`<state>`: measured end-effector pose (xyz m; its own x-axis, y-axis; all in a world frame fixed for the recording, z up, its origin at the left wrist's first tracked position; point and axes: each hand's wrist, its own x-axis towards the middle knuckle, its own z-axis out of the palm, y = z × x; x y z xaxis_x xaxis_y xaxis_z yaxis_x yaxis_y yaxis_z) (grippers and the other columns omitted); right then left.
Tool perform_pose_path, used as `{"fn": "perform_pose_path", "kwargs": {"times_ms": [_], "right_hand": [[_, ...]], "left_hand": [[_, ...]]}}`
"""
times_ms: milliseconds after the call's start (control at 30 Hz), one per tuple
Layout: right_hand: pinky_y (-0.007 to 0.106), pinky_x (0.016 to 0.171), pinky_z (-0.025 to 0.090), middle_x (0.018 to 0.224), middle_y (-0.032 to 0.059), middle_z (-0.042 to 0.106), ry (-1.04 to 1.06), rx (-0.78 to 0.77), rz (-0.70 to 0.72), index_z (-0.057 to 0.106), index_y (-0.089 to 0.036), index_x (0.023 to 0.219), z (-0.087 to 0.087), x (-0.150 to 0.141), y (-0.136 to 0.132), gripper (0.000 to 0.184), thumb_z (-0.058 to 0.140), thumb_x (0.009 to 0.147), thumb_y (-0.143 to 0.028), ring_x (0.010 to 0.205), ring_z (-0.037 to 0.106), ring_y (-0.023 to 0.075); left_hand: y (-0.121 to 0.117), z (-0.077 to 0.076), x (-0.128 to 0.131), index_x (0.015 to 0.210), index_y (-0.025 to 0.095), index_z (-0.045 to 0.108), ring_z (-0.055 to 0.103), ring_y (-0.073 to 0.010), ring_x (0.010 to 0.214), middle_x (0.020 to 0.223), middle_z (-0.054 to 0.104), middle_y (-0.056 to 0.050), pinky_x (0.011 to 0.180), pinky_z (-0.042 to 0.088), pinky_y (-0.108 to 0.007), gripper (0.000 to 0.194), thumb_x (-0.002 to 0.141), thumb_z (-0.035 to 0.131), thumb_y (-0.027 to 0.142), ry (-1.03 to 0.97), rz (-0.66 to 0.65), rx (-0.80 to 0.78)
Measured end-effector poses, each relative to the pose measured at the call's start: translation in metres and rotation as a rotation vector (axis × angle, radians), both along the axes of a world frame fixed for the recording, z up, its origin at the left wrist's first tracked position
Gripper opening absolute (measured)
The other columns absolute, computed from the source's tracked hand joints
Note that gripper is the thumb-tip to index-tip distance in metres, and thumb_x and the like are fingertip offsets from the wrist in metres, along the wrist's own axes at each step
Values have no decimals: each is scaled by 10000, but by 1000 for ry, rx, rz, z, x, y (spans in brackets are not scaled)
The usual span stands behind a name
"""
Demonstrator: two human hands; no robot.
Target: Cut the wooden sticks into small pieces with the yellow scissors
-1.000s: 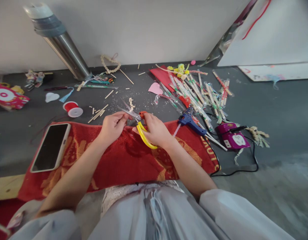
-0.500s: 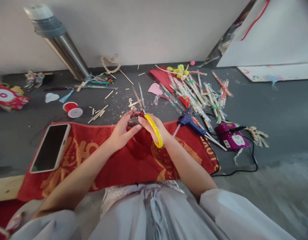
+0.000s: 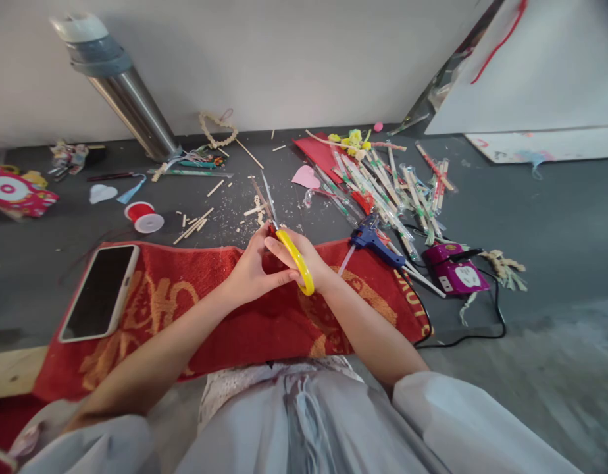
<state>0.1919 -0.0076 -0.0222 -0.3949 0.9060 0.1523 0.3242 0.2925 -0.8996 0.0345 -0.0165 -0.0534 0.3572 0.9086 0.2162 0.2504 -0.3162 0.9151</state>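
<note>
Yellow-handled scissors (image 3: pixel 295 253) point away from me, their two blades slightly apart over the desk's far side. My right hand (image 3: pixel 308 260) is closed around the handle. From the other side my left hand (image 3: pixel 249 273) meets it, fingertips by the pivot and thumb on the yellow loop. Part of the left fingers is hidden. Just beyond the blades lies a small piece made of pale sticks (image 3: pixel 258 209), with cut bits and crumbs about it. Both hands are above a red towel (image 3: pixel 195 316) with orange patterns.
A phone (image 3: pixel 99 293) lies on the towel's left, near a red ribbon spool (image 3: pixel 141 214). A steel thermos (image 3: pixel 131 99) stands behind. On the right are a blue glue gun (image 3: pixel 376 243), wrapped sticks (image 3: pixel 378 178), a pink paper heart (image 3: pixel 305 176) and a purple power adapter (image 3: pixel 455 270) with a black cord.
My left hand has moved right, its thumb now reaching the scissors' yellow handle. The scissors have shifted slightly left and nearer to me, and their blades have come a little closer together.
</note>
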Motion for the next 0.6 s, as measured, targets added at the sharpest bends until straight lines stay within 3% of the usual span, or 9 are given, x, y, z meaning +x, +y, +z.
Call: {"fn": "perform_pose_path", "kwargs": {"times_ms": [100,267,333,400,500,600], "right_hand": [[318,720,486,829,26,622,77,-111,-12,542,-224,897,4,0,-1,578,389,841,-779,777,575,172],[330,725,474,849,40,636,30,-115,-17,533,-212,884,6,-2,-3,519,430,859,-721,769,592,180],[332,719,474,875,57,657,-60,-93,-35,535,-203,907,7,-2,-3,477,462,871,-672,783,614,195],[340,734,475,918,81,677,-199,-52,-90,551,-189,955,9,-2,-3,429,498,883,-609,824,637,219],[358,798,476,1013,118,690,-396,27,-157,564,-158,1096,13,0,-4,396,532,905,-503,919,658,251],[364,861,473,1099,141,686,-502,60,-146,536,-124,1216,15,0,-5,458,551,911,-465,1012,658,269]], "left_hand": [[0,-1,-1,1383,200,459,444,-350,1352,1450,452,-175,1207,261,-555,868,671,793,567,20,-9,29],[5,-5,-3,1420,208,397,445,-337,1363,1454,454,-178,1166,354,-499,922,681,758,624,-45,-19,49],[12,-3,-6,1388,215,407,522,-293,1289,1403,505,-169,1082,453,-435,830,741,686,654,-126,18,79],[20,3,-12,1279,211,473,619,-228,1109,1248,600,-138,927,533,-355,671,800,616,658,-165,134,129],[29,18,-25,1031,188,568,629,-165,849,935,654,-57,783,525,-297,517,827,569,663,10,341,231],[32,31,-36,859,189,602,593,-143,711,765,629,-21,719,502,-284,474,931,400,612,276,331,277]]}}
